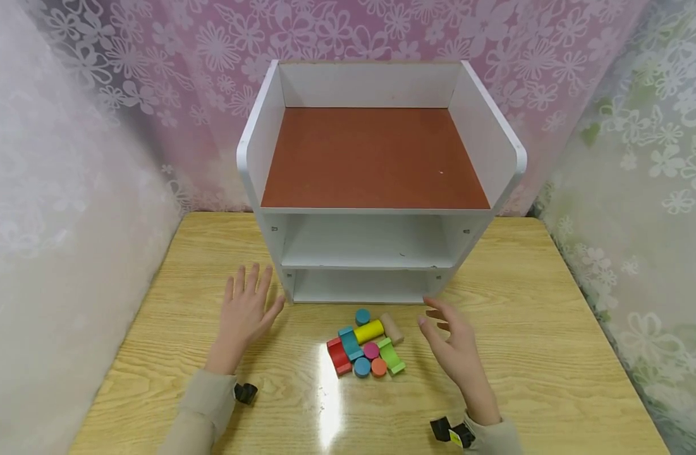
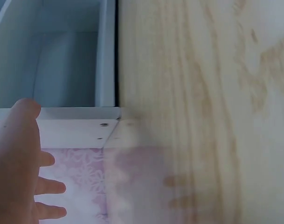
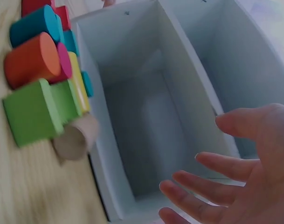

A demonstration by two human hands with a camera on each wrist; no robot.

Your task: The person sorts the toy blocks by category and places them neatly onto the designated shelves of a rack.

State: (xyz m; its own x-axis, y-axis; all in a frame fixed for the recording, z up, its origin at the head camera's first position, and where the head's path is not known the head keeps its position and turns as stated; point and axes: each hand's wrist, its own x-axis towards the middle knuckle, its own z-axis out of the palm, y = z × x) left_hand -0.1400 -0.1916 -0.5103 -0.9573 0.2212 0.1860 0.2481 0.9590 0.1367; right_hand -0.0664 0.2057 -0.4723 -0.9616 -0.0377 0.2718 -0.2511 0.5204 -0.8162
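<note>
A cluster of colored toy blocks lies on the table before a white shelf unit (image 1: 359, 243). In it are a yellow cylinder (image 1: 369, 332), a plain wood cylinder (image 1: 391, 328), two blue cylinders, an orange cylinder (image 3: 32, 61) and a pink cylinder (image 1: 371, 351). Beside these are red (image 1: 339, 356), blue (image 1: 350, 344) and green (image 3: 32, 112) blocks with curved hollows. My left hand (image 1: 245, 319) is spread flat by the unit's left front corner, holding nothing. To the right of the blocks my right hand (image 1: 454, 347) has loosely bent, parted fingers, also with nothing in them.
The unit has a brown top surface (image 1: 376, 158) between raised white sides, and two open compartments below. It stands at the back of the wooden table (image 1: 530, 366). Flowered curtains (image 1: 336, 31) hang behind and at both sides.
</note>
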